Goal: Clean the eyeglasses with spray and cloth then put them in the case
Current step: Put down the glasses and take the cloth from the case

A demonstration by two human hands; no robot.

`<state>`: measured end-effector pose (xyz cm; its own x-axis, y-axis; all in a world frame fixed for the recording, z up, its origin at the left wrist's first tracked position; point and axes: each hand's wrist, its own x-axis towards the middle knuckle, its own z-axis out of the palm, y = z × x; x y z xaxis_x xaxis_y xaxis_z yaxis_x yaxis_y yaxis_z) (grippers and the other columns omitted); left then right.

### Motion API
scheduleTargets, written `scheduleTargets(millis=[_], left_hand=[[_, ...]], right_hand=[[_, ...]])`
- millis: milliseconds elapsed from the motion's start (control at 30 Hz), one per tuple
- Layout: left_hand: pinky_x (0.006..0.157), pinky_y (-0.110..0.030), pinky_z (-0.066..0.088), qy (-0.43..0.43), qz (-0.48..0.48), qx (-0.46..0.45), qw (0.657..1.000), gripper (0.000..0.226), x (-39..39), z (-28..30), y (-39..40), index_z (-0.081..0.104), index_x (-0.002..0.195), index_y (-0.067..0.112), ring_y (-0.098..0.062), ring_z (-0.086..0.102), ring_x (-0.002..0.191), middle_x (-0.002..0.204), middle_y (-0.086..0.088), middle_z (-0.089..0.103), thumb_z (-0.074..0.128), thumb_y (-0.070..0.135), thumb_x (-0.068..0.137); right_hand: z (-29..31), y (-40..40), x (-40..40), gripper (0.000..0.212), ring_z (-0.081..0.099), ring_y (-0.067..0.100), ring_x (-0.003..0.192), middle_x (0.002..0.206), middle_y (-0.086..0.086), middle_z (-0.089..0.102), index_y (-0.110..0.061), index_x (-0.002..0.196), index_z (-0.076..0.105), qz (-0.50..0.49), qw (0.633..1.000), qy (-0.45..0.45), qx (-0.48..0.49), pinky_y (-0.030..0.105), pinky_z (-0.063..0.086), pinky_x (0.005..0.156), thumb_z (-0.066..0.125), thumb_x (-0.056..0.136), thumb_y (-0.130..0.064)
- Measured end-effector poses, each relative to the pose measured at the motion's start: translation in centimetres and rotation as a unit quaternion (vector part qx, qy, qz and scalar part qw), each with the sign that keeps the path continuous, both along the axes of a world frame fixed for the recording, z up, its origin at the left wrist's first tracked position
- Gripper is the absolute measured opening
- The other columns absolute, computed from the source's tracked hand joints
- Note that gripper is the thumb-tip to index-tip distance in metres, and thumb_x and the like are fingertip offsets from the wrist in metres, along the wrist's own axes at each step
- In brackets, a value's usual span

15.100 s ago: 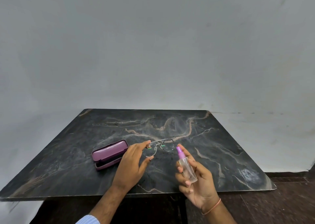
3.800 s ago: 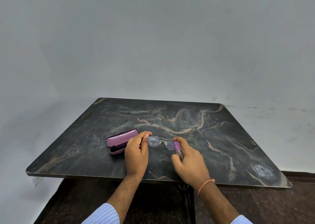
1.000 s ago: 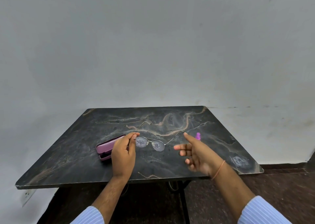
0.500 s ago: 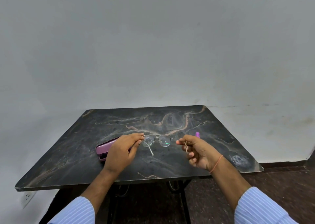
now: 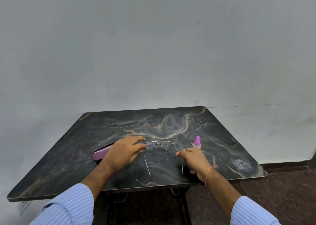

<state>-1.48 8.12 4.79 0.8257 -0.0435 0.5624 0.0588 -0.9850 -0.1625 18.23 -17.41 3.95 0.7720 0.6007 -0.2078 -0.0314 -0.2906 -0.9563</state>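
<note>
The left hand [image 5: 124,152] pinches the glasses [image 5: 159,145] at one lens rim; the right hand [image 5: 194,158] pinches a temple. Support the frame, keep fingers off the wet lenses.

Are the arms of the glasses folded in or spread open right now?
Spread open. Both arms of the glasses run straight back from the lenses toward the person; the left hand holds one corner, the right hand pinches the other arm.
</note>
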Motion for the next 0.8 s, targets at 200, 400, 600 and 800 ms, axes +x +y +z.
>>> scheduleTargets(millis=[200, 400, 600, 800], left_hand=[[0.097, -0.038, 0.062, 0.031, 0.004, -0.003, 0.999, 0.031, 0.3, -1.2, 0.1, 0.075, 0.127, 0.034, -0.018, 0.07, 0.124, 0.148, 0.006, 0.069, 0.052, 0.045, 0.112], [0.092, -0.04, 0.064, 0.052, 0.006, 0.013, 0.999, 0.033, 0.3, -1.4, -0.2, 0.077, 0.126, 0.031, -0.021, 0.074, 0.121, 0.149, 0.003, 0.071, 0.052, 0.045, 0.11], [0.097, -0.041, 0.063, 0.051, 0.007, 0.01, 0.999, 0.038, -0.4, -1.3, -0.3, 0.078, 0.135, 0.03, -0.022, 0.075, 0.121, 0.149, 0.002, 0.072, 0.051, 0.042, 0.11], [0.103, -0.046, 0.052, -0.053, 0.077, -0.093, 0.991, 0.033, -4.3, -1.5, 0.8, 0.077, 0.133, 0.035, -0.018, 0.069, 0.129, 0.143, 0.012, 0.071, 0.057, 0.04, 0.107]], right_hand=[[-0.7, -0.1, 0.4, 0.02, 0.031, 0.01, 0.04, 0.06, 0.0, 0.042, -0.004, 0.087, 0.073, -0.012, 0.999, -0.03, -0.029, 0.022, 0.025, 0.041, 0.076, 0.091, -0.023], [-1.2, 0.0, 0.7, 0.032, 0.03, 0.01, 0.038, 0.053, -0.002, 0.04, 0.008, 0.094, 0.069, -0.024, 0.998, -0.032, -0.038, 0.021, 0.024, 0.041, 0.077, 0.091, -0.023], [-1.5, 0.0, 0.3, 0.025, 0.037, 0.01, 0.034, 0.048, -0.008, 0.049, -0.015, 0.074, 0.074, -0.023, 0.996, -0.067, -0.052, 0.022, 0.031, 0.039, 0.073, 0.092, -0.031], [-0.9, -1.1, -1.2, 0.018, 0.067, 0.006, 0.062, 0.064, -0.009, 0.071, -0.045, 0.108, 0.064, -0.032, 0.965, -0.24, -0.101, 0.03, 0.047, 0.058, 0.06, 0.095, -0.056]])
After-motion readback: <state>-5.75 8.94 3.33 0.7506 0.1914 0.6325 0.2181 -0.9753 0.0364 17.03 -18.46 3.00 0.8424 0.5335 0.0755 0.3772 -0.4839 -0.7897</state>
